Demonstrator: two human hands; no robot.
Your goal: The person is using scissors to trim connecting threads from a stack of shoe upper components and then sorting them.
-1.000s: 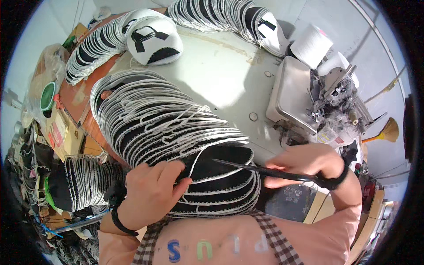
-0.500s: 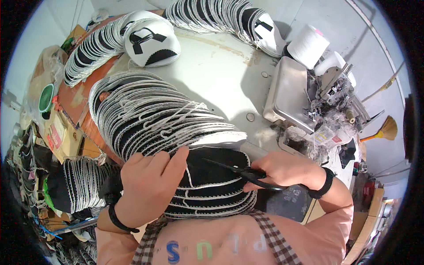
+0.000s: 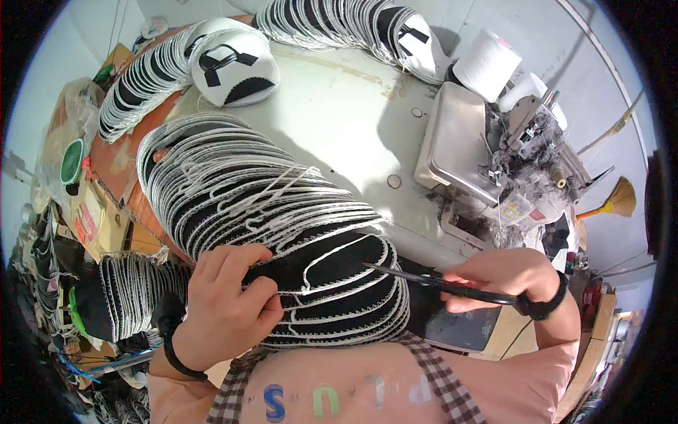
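A long row of overlapping black and white rounded fabric pieces, edged in white stitching, leans across the table toward my lap. On the near black piece a white thread tail lies in a bend. My left hand is curled over this piece's left side, its fingers gripping the black fabric. Black-handled scissors are in my right hand, at the right of the row. Their blades look nearly closed, with the tip over the near piece's right part.
A dusty, lint-covered sewing machine stands at the right, with a white thread cone behind it. More rows of edged pieces lie at the far left and far back. Bundled pieces sit at the lower left.
The scissors and my right hand have moved right. My left hand has shifted a little left and down, and its fingers have come away from the thread tail, which now lies across the near piece.
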